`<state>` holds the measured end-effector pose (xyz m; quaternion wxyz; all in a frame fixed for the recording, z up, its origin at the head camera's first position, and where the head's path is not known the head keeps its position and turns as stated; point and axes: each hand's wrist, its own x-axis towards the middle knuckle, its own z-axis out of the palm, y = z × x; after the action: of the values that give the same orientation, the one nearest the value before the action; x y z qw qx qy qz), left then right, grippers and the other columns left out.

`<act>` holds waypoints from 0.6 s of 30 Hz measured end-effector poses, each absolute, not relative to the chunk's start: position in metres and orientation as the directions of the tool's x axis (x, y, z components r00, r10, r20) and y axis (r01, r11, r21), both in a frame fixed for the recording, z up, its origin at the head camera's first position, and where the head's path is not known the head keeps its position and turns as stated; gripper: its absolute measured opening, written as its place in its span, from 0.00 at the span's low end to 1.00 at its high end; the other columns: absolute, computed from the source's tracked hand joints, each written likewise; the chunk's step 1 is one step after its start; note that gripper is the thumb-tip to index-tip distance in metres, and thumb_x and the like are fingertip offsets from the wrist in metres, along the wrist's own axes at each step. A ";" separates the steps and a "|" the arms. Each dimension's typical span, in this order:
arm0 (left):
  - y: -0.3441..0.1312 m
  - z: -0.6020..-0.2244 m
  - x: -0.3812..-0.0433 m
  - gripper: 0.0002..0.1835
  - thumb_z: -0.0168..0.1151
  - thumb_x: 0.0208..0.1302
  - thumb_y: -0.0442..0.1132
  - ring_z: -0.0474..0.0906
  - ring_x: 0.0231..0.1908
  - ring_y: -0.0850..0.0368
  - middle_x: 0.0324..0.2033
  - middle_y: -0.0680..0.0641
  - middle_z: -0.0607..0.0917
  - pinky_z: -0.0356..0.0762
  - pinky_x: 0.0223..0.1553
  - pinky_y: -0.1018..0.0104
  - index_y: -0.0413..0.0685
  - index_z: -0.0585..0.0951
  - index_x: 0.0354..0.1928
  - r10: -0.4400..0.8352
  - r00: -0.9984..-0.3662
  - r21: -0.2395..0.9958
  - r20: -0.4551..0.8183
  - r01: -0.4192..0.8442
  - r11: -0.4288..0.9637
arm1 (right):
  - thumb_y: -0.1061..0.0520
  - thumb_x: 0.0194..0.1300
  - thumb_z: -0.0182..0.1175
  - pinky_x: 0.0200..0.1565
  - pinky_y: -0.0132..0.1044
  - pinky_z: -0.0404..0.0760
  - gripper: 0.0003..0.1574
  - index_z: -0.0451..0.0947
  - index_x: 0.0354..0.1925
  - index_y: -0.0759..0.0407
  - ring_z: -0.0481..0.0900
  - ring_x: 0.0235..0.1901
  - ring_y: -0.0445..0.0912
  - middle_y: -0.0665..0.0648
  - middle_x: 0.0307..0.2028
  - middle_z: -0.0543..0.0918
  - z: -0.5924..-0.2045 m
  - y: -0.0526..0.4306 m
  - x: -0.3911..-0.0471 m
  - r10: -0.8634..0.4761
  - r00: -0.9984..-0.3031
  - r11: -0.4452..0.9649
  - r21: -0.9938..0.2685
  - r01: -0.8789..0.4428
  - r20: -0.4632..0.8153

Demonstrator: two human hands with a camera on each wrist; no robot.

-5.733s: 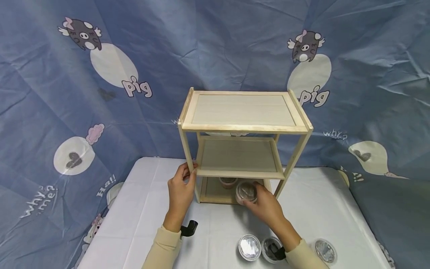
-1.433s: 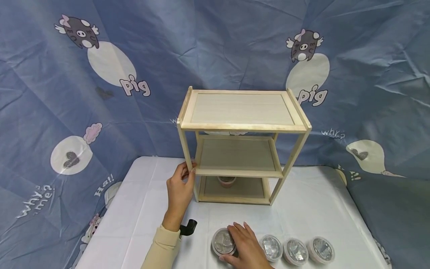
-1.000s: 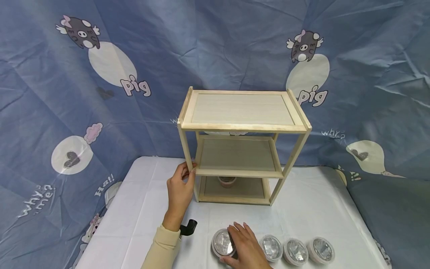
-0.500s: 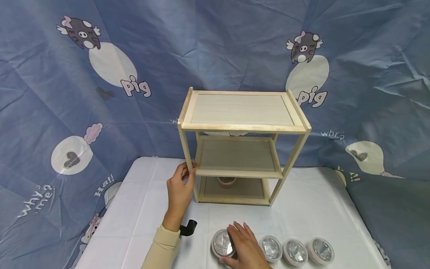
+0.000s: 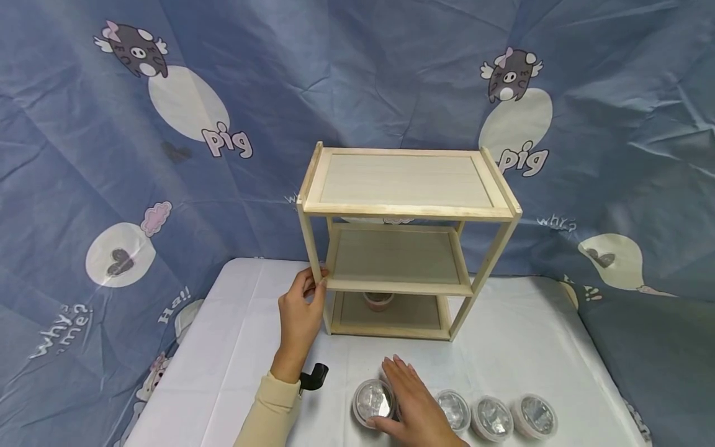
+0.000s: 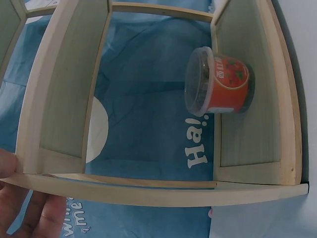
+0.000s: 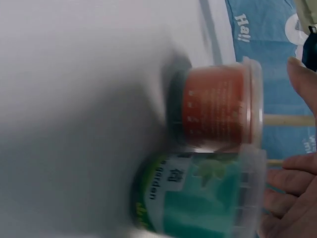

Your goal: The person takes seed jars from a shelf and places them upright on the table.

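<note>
My left hand [image 5: 300, 316] grips the left front post of a three-tier wooden shelf [image 5: 402, 180] at the middle tier; in the left wrist view its thumb and fingers lie on either side of the post. My right hand [image 5: 416, 406] has its fingers extended beside a round clear-lidded tub [image 5: 372, 400] at the front of the table, thumb near the lid's edge. In the right wrist view an orange-red tub [image 7: 213, 106] and a green tub [image 7: 198, 193] stand side by side, with the fingers by their lids. A red tub [image 6: 230, 84] sits on the lowest tier.
Right of my right hand, three more lidded tubs [image 5: 454, 410] stand in a row along the front of the white table [image 5: 251, 347]. A blue patterned cloth [image 5: 357, 74] hangs behind and on both sides. The shelf's upper two tiers overhang the lowest one.
A tub my right hand held at the lowest tier is no longer there; that hand is now at the front tubs. Latest, its fingers straightened away from the leftmost lid. The left hand stayed put.
</note>
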<state>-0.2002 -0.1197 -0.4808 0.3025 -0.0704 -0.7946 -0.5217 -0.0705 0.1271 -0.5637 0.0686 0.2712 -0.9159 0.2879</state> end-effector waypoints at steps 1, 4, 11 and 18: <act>-0.120 -0.481 -0.200 0.14 0.67 0.71 0.30 0.89 0.45 0.53 0.46 0.49 0.91 0.85 0.44 0.73 0.38 0.84 0.56 -0.204 -0.807 0.787 0.554 0.428 0.445 | 0.31 0.59 0.74 0.70 0.59 0.67 0.60 0.69 0.71 0.71 0.68 0.73 0.61 0.66 0.70 0.74 -0.563 0.127 -0.071 -0.453 -0.837 0.688 -0.477 -0.547 0.307; -0.120 -0.480 -0.200 0.13 0.67 0.71 0.30 0.89 0.45 0.52 0.46 0.48 0.91 0.85 0.44 0.73 0.39 0.84 0.56 -0.204 -0.809 0.791 0.551 0.428 0.437 | 0.32 0.62 0.73 0.69 0.57 0.70 0.58 0.70 0.72 0.70 0.68 0.72 0.60 0.65 0.70 0.74 -0.558 0.128 -0.074 -0.437 -0.833 0.700 -0.452 -0.552 0.340; -0.121 -0.480 -0.201 0.13 0.68 0.71 0.30 0.89 0.44 0.53 0.46 0.49 0.91 0.84 0.44 0.74 0.39 0.84 0.55 -0.204 -0.808 0.792 0.552 0.432 0.431 | 0.31 0.69 0.65 0.70 0.58 0.70 0.54 0.69 0.72 0.70 0.68 0.72 0.62 0.68 0.71 0.73 -0.536 0.128 -0.091 -0.368 -0.880 0.753 -0.458 -0.472 0.300; -0.122 -0.480 -0.200 0.13 0.68 0.71 0.30 0.89 0.44 0.53 0.47 0.48 0.91 0.83 0.43 0.76 0.39 0.84 0.55 -0.191 -0.808 0.786 0.557 0.439 0.436 | 0.30 0.69 0.64 0.71 0.60 0.68 0.56 0.67 0.72 0.73 0.68 0.72 0.65 0.72 0.70 0.72 -0.513 0.130 -0.120 -0.372 -0.886 0.792 -0.404 -0.458 0.277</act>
<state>-0.2003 -0.1221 -0.4802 0.2999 -0.0780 -0.7924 -0.5254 -0.1200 0.1295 -0.5135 0.0917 0.2203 -0.9421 0.2356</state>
